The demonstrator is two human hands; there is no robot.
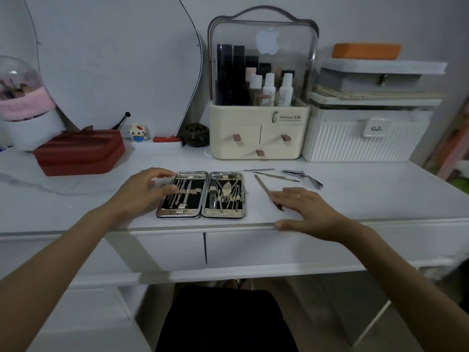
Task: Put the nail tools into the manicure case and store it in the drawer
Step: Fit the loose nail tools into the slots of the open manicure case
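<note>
The case [201, 195] lies open and flat on the white bench [368, 194], near its front edge, both halves face up. Thin metal tools sit in the loops of each black-lined half; the right half looks fuller, with a pair of nippers among them. Right of the case, four tools lie loose on the bench: a file [264, 188] nearest, angled toward the front, two slim picks [278, 176] behind it, and a clipper [303, 177] furthest out.

Behind the case stands a cream organiser [258, 138] with three small drawers shut and a clear hood over bottles and dark tubes. A white ribbed box [365, 141] is beside it, a red pouch [81, 153] well to the case's left.

The left hand [146, 190] reaches in over the case's left half, fingers loosely bent, tips resting on the tools there, gripping nothing that I can see. The right hand [307, 212] lies flat on the bench right of the case, fingers spread, covering the file's near end, thumb along the bench edge.

Below the case, the bench's own drawers [266, 250] are closed.
</note>
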